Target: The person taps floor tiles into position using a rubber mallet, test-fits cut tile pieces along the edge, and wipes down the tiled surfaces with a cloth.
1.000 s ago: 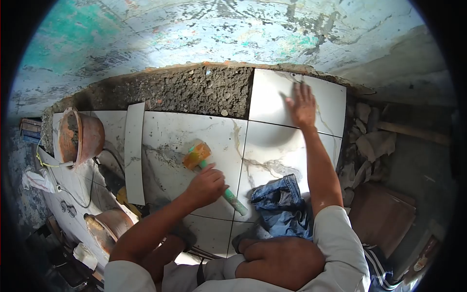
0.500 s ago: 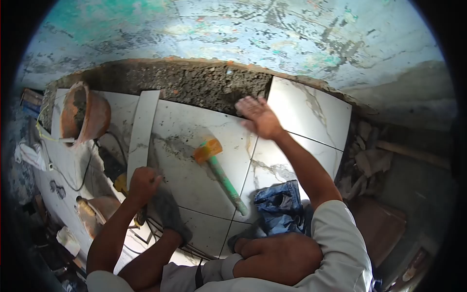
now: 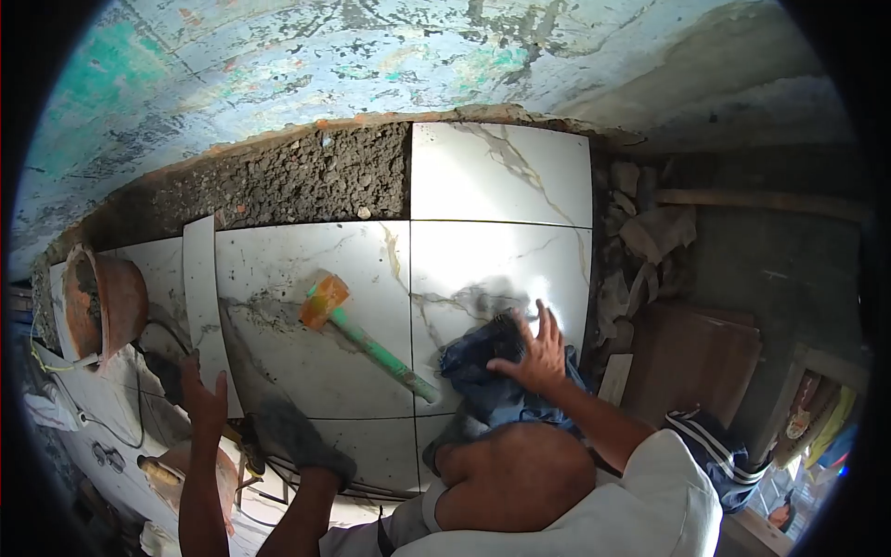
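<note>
Two changes: right hand (image 3: 538, 360), grip wide, moved from mortar (image 3: 325, 176) to jeans (image 3: 471, 360); left hand (image 3: 204, 395), earlier curled, wide by strip (image 3: 202, 288)

no texts, labels, brands, numbers or signs can be read, either on the mallet (image 3: 369, 345) or around it. far to the right of the mallet, a pale mark (image 3: 798, 424) on a reddish-brown item (image 3: 806, 401) is too small to make out.
</note>
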`<state>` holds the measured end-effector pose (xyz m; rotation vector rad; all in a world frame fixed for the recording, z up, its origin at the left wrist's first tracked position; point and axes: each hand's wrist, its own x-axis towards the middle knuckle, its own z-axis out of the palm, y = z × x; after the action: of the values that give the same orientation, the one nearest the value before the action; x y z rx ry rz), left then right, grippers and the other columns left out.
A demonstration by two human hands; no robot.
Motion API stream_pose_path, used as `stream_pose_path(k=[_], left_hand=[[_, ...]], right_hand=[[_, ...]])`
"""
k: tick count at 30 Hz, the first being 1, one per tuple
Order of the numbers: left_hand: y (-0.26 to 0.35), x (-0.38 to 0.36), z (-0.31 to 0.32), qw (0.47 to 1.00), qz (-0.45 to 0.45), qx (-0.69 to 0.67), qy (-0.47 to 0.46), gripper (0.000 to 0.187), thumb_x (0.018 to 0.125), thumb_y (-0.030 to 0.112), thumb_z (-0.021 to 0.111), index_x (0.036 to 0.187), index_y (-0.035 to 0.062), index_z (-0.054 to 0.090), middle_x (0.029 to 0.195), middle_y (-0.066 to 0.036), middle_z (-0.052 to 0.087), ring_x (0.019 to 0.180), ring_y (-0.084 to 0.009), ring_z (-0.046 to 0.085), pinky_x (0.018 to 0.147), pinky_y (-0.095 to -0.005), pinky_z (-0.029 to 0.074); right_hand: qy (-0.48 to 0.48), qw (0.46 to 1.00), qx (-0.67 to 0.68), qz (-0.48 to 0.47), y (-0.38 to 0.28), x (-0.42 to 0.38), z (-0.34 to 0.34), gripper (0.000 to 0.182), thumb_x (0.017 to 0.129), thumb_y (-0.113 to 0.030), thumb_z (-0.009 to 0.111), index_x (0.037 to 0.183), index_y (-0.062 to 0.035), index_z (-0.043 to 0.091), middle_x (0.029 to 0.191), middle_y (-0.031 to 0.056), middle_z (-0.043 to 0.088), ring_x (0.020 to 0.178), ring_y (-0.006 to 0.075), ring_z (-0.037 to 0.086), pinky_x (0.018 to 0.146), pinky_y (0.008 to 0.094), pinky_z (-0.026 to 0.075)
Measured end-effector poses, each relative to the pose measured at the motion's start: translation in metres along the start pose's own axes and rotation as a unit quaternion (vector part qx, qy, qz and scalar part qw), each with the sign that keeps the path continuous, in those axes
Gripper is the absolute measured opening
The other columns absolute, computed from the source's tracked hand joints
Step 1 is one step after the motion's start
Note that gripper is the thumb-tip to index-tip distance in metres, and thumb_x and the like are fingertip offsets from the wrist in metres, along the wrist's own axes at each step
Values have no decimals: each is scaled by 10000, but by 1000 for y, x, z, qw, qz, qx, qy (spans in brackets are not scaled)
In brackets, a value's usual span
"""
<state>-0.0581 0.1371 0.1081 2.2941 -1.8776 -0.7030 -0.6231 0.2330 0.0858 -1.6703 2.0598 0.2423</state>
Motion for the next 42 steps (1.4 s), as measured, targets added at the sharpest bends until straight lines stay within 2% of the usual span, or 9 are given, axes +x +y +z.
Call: stream_pose_path(k=[5, 10, 14, 19, 24, 26, 29, 34, 42], left_hand=[[61, 7, 8, 996, 72, -4, -53, 531, 835, 111, 672, 1300, -8, 445, 1245, -226, 524, 1174, -360, 519, 995, -417, 409], [96, 24, 13, 986, 139, -43, -78, 491, 828, 93, 670, 1262, -21, 470, 1171, -217, 571, 1109, -335, 572, 958, -405, 438], [117, 37, 29, 978, 182, -67, -77, 482, 825, 76, 664, 1251, -39, 469, 1153, -221, 576, 1085, -329, 587, 946, -406, 450], [137, 47, 11, 962, 239, -33, -129, 482, 816, 36, 648, 1256, -43, 468, 1175, -218, 568, 1094, -324, 584, 952, -393, 451], [143, 44, -14, 965, 226, 1, -134, 476, 808, 29, 640, 1251, -32, 476, 1163, -211, 561, 1075, -331, 583, 939, -394, 453], [144, 44, -21, 964, 232, 3, -130, 474, 806, 27, 638, 1249, -29, 478, 1153, -207, 560, 1061, -334, 585, 932, -397, 455], [134, 38, -23, 961, 260, -2, -99, 465, 804, 28, 640, 1239, -25, 485, 1126, -203, 561, 1032, -335, 586, 913, -399, 460], [127, 28, -1, 949, 295, 6, -113, 399, 806, 51, 655, 1171, -23, 509, 1085, -211, 568, 1023, -367, 579, 906, -420, 457], [152, 24, 11, 950, 275, -3, -146, 416, 804, 38, 650, 1184, -31, 496, 1107, -207, 563, 1038, -351, 587, 916, -413, 457]], right_hand=[[-78, 991, 90, -63, -5, -25, 57, 597, 789, -357, 699, 1346, -218, 533, 1300, 103, 487, 1183, 342, 473, 993, 498, 404], [191, 950, 200, -147, -31, 28, 16, 418, 742, -60, 628, 1158, -94, 662, 984, 98, 563, 895, 303, 545, 803, 405, 493], [94, 982, 88, -135, -79, 68, 16, 677, 920, -521, 505, 1461, -133, 379, 1517, 134, 289, 1383, 374, 252, 1116, 520, 230], [58, 983, 41, -169, -48, 100, 70, 693, 931, -567, 437, 1519, -249, 258, 1605, 87, 102, 1468, 377, 37, 1148, 597, 25], [239, 967, 29, 88, 80, 161, 34, 555, 979, -435, 420, 1480, -208, 346, 1560, 125, 233, 1431, 422, 147, 1120, 633, 124], [314, 934, -1, 171, 152, 160, 25, 496, 973, -394, 450, 1410, -161, 457, 1482, 147, 385, 1361, 408, 328, 1055, 531, 347], [289, 910, 1, 297, 254, 140, 45, 309, 957, -300, 485, 1050, -66, 664, 1054, 167, 660, 1023, 343, 605, 834, 451, 493], [441, 887, 0, 138, 187, 101, -26, 244, 910, -202, 545, 997, -3, 654, 936, 184, 647, 906, 362, 598, 810, 445, 480], [286, 958, 8, 15, 119, 148, 26, 623, 940, -420, 507, 1417, -29, 416, 1497, 167, 365, 1379, 360, 330, 1122, 551, 221]])
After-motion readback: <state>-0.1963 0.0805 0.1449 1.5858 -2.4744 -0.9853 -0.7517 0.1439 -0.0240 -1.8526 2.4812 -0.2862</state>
